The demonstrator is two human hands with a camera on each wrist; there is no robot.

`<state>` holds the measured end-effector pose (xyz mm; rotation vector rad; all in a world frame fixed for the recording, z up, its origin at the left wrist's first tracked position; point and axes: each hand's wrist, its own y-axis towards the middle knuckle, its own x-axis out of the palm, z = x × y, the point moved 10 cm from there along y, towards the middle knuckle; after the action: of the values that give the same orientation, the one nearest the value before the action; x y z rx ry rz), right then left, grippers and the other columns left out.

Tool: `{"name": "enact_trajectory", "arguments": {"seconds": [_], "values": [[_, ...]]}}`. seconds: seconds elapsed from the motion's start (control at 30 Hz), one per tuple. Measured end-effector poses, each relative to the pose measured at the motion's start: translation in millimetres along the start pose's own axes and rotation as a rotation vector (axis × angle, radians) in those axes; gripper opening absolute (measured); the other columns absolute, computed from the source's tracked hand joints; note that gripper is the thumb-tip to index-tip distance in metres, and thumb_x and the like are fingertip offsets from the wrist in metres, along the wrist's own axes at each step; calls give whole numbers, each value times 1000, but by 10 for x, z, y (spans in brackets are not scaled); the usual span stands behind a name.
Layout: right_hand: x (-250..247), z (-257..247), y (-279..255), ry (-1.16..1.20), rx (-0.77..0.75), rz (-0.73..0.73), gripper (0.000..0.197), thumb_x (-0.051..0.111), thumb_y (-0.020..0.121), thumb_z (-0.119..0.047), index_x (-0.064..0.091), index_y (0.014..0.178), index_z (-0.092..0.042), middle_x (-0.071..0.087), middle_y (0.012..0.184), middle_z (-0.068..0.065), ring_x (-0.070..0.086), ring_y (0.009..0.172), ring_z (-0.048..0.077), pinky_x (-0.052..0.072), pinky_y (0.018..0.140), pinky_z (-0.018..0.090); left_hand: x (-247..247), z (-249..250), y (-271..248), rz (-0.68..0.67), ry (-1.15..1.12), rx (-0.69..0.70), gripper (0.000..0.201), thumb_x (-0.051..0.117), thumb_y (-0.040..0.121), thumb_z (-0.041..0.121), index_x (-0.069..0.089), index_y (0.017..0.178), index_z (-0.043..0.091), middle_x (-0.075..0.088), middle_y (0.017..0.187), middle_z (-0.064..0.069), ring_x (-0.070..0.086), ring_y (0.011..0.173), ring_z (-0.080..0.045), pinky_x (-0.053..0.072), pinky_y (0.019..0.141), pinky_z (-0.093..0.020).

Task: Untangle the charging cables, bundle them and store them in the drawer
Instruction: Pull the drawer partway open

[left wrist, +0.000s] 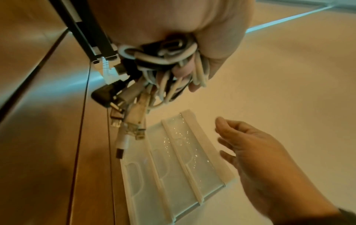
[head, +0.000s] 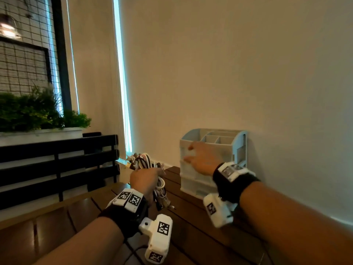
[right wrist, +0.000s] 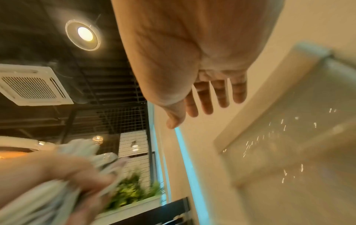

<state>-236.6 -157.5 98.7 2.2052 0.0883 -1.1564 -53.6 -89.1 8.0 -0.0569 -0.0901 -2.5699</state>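
Your left hand has a tight grip on the cable bundle; your right hand, fingers spread wide, reaches the drawer unit at 1 o'clock on the desk.

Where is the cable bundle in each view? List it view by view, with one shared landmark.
Head: cable bundle left of centre, gripped by the left hand.
Left wrist: upper centre, plugs dangling.
Right wrist: blurred, lower left.
Shared landmark: the drawer organizer, with the right hand at its front.
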Motion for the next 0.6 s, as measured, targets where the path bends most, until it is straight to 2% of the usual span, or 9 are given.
{"name": "enact_trajectory", "arguments": {"seconds": [0.03, 0.07, 0.17, 0.23, 0.27, 0.37, 0.43, 0.5, 0.6], "values": [[-190, 116, 118, -88, 20, 42, 41, 58, 91, -39, 54, 123, -14, 58, 124, 9, 53, 112, 27, 44, 94, 37, 34, 59, 18, -7, 16, 26, 29, 74, 71, 11, 67, 93, -6, 68, 101, -26, 62, 69, -27, 54, 60, -37], [-346, 250, 228, -199, 49, 66, 46, 56, 91, -42, 51, 128, -15, 52, 133, 10, 48, 120, 29, 40, 100, 41, 56, 102, 43, -3, 39, 50, 30, 75, 68, 14, 67, 90, -4, 68, 101, -27, 66, 71, -31, 56, 62, -39], [-635, 644, 465, -484, 197, 41, 60, 42, 92, -58, 41, 140, -23, 36, 148, 5, 27, 137, 33, 22, 110, 57, 76, 153, 170, 43, 96, 89, 36, 76, 55, 26, 67, 81, 3, 71, 96, -24, 70, 89, -37, 58, 78, -52], [-658, 821, 519, -503, 287, -37, 71, 34, 88, -69, 33, 145, -27, 29, 154, 3, 20, 141, 35, 13, 111, 62, 102, 219, 137, 54, 105, 104, 38, 79, 58, 25, 68, 84, 0, 71, 91, -21, 69, 86, -35, 57, 81, -51], [-616, 879, 561, -477, 297, -81, 75, 34, 87, -72, 31, 147, -28, 28, 155, 2, 21, 142, 35, 13, 111, 60, 119, 255, 112, 49, 127, 118, 34, 81, 63, 22, 68, 84, -1, 71, 88, -19, 69, 83, -33, 57, 80, -49], [-425, 961, 584, -480, 256, -193, 82, 46, 80, -76, 36, 144, -26, 43, 147, 5, 43, 130, 31, 33, 109, 44, 146, 284, 98, 33, 88, 157, 24, 82, 65, 12, 66, 81, 1, 69, 78, -11, 65, 71, -25, 56, 69, -37], [-374, 999, 636, -505, 225, -187, 89, 54, 74, -76, 36, 145, -25, 55, 136, 3, 53, 119, 28, 43, 100, 42, 156, 334, 75, 20, 68, 210, 23, 82, 64, 5, 67, 82, 3, 70, 79, -9, 66, 73, -24, 52, 66, -32], [-370, 1033, 677, -495, 204, -175, 91, 54, 69, -77, 37, 144, -28, 59, 130, -2, 56, 115, 26, 46, 96, 43, 192, 361, 57, -5, 62, 237, 25, 80, 64, -1, 68, 85, 7, 71, 83, -9, 67, 78, -24, 51, 65, -29], [-420, 946, 606, -479, 181, -197, 90, 56, 70, -76, 38, 143, -28, 59, 130, -3, 55, 116, 24, 45, 98, 43, 310, 401, 23, -53, 178, 298, 27, 80, 59, 4, 70, 84, 9, 72, 82, -8, 68, 80, -25, 58, 72, -38]]}}
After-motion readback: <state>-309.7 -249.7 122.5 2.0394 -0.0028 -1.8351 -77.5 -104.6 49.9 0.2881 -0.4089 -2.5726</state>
